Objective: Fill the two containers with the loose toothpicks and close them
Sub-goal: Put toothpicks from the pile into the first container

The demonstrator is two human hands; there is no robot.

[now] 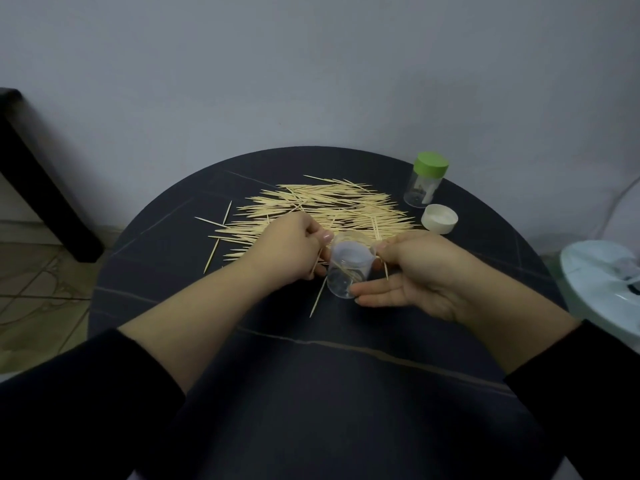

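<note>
Barely begun, I judge: left hand point(289, 245) pinches picks point(316, 265), right hand point(412, 275) grips jar point(348, 271); pile point(329, 207) at 12 o'clock, green jar point(425, 180) unfilled.

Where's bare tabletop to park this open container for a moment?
Bare: the near table between the forearms, and the front-left rim. Crowded: centre-back under the toothpick pile, strays beside the container, and back right, where the green-lidded jar and white lid stand close together.

L hand point(287, 249) fingers point(323, 236) curled, pinching, R hand point(415, 271) palm-up, fingers extended, forearms point(194, 327) bare
</note>
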